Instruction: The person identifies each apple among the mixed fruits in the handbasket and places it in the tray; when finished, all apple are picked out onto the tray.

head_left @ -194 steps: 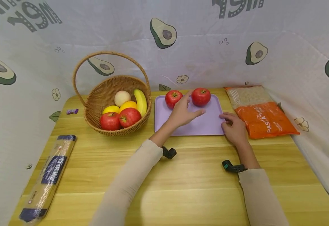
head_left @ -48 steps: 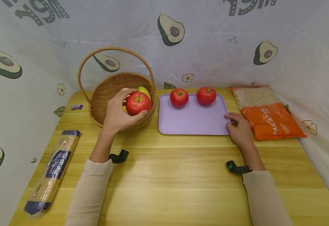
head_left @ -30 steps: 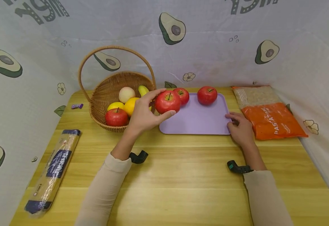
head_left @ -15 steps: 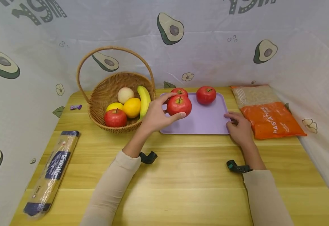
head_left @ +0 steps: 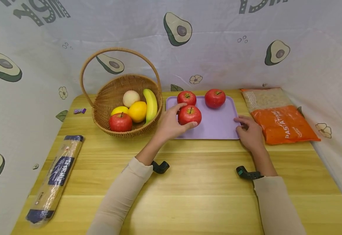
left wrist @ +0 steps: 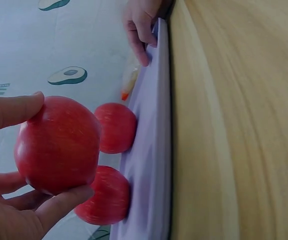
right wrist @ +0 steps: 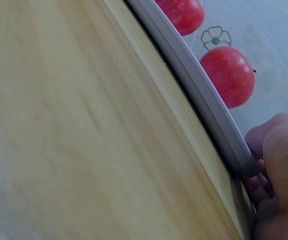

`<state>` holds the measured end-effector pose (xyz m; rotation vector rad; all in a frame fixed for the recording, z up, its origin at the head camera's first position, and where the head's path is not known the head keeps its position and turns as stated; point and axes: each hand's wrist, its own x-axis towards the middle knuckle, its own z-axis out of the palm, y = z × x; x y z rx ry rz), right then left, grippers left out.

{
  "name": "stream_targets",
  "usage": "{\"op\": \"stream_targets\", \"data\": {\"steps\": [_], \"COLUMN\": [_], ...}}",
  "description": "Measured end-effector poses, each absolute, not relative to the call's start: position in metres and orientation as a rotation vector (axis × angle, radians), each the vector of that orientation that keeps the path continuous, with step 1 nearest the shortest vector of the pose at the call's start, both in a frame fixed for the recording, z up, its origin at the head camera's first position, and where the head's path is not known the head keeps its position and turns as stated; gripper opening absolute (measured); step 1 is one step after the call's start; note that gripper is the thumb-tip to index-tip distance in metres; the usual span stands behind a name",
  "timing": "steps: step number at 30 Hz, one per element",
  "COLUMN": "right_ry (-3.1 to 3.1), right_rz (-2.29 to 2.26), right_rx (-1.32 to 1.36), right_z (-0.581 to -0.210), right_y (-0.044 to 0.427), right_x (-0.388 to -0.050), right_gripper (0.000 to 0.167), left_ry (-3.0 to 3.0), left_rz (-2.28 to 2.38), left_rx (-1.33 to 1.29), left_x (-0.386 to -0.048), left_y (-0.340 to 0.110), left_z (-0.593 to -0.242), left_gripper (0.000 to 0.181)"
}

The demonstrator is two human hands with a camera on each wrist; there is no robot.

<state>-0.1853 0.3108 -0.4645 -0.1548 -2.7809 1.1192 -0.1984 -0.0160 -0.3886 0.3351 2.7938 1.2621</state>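
Clock centred on the held apple (head_left: 189,115), head view, 12 = away from the person. Held apple: over the left part of the tray (head_left: 217,125), looks raised off it in the left wrist view; not yet set down.

Progress (judged): two apples rest on the tray along its far side, one (head_left: 186,97) at 12, just behind the held one, the other (head_left: 215,99) at 2. Held apple would make a third. Left to do: release of this one; one more apple, the basket apple (head_left: 120,122), lies in the basket (head_left: 112,88), at its 7 o'clock. If all apples count, work is past the middle. Lemon (head_left: 119,110), orange (head_left: 137,111), peach (head_left: 131,98) and banana (head_left: 151,106) also in the basket; no such fruit on the tray.

Pose: left hand (head_left: 171,124) comes in from 8, clamped on the held apple, forefinger at 11, thumb at 5; forearm runs back toward 7. Right hand (head_left: 250,132) between 3 and 4, pinching the tray's right edge, thumb above and fingers below in the right wrist view; seems to steady it. Hands well apart.

Outward: basket at 9, candy (head_left: 79,111) beyond it; spaghetti (head_left: 57,173) at 8; pasta bag (head_left: 283,125) at 3, past the right hand; all on the table (head_left: 200,195)
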Motion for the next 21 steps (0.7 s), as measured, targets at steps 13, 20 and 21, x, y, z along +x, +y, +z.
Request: {"op": "stream_targets", "data": {"steps": [13,20,21], "right_ry": [-2.803,-2.802,-2.800], "right_rz": [1.114,1.122,1.125], "right_rx": [-0.177,-0.179,-0.178], "right_z": [-0.464,-0.464,-0.465], "right_y": [0.311,0.311,0.311], "right_x": [-0.185,-0.186,-0.186], "right_gripper": [0.040,0.040,0.040], "left_ry": [2.649,2.650,2.655], "left_rz": [1.410,1.411,1.410], "left_rx": [0.286,0.288,0.292], "left_x": [-0.212,-0.215,-0.215], "left_y": [-0.016,-0.015,-0.015], "left_z": [-0.420,-0.430,-0.430], "left_gripper": [0.081,0.080,0.080]}}
